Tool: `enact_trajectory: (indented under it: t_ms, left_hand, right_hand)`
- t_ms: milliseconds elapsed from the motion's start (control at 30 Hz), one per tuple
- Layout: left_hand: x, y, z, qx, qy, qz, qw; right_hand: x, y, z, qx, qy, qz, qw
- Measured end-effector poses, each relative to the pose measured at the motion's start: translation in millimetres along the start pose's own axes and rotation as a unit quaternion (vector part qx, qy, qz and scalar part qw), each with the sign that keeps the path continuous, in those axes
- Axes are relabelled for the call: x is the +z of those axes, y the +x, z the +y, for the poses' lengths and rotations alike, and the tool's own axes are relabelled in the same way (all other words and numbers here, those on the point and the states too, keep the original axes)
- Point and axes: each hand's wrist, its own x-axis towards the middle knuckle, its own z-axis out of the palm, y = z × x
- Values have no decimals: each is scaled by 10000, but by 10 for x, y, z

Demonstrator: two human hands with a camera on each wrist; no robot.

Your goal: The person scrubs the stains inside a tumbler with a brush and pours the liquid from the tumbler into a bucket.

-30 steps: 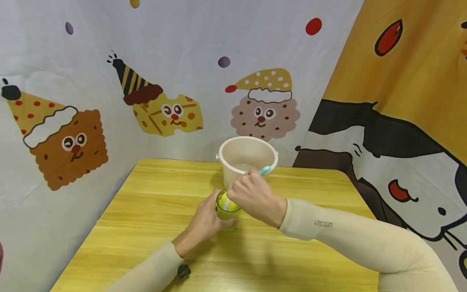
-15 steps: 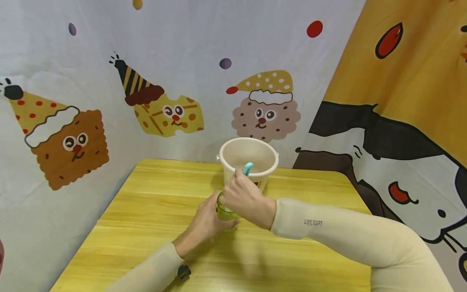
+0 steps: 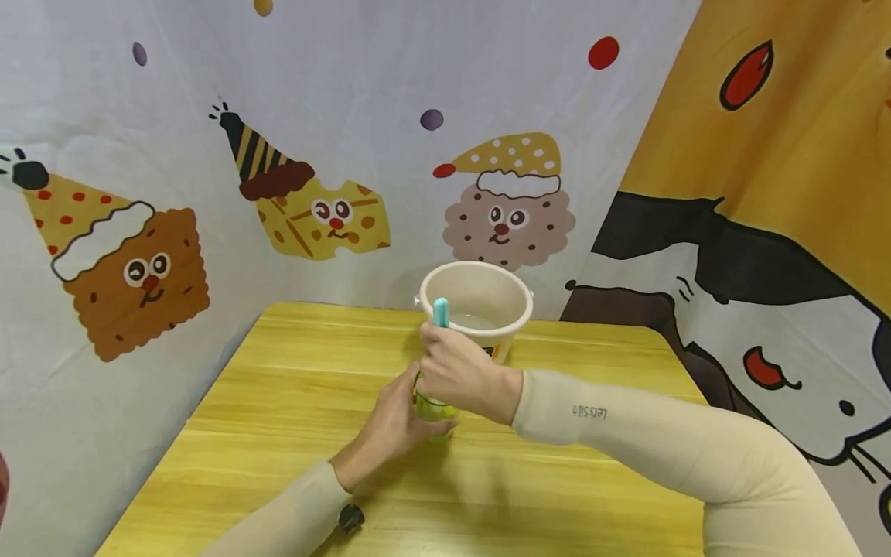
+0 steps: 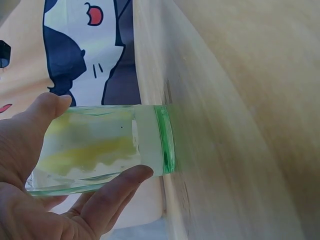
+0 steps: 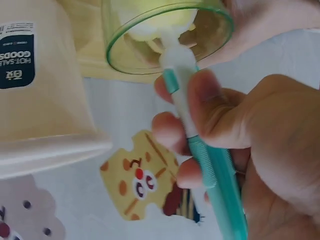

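Observation:
My left hand (image 3: 390, 424) holds a clear green-tinted drinking glass (image 4: 150, 140), thumb on one side and fingers on the other. The base of the glass is right at the wooden table (image 3: 278, 464). My right hand (image 3: 462, 370) grips the teal and white handle of a bottle brush (image 5: 215, 170) just above the mouth of the glass. The yellow and white sponge head (image 5: 155, 22) is inside the glass, partly blurred through its wall. In the head view, the right hand hides much of the glass, and the handle's teal end points up.
A cream bucket (image 3: 431, 302) stands just behind the hands, near the table's back edge. A small black object (image 3: 350, 518) shows beside the left sleeve. Printed cartoon cloth (image 3: 334, 93) hangs behind and to both sides of the table.
The brush handle's end has swung from right to left and now stands more upright. My right hand has shifted slightly left with it, while the left hand and glass have stayed in place.

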Motion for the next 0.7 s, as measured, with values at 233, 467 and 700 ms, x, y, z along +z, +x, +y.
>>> enact_trajectory:
  t_ms: [233, 467, 700]
  left_hand:
    - [-9, 15, 10, -209, -201, -73, 9996]
    - [7, 8, 27, -312, -260, -32, 9992]
    - [2, 5, 34, -248, -140, 10, 9996]
  right_hand:
    - [227, 0, 158, 249, 1365, 138, 9902]
    - [435, -73, 258, 365, 2745, 115, 9608]
    - [512, -144, 284, 506, 3571, 267, 9323]
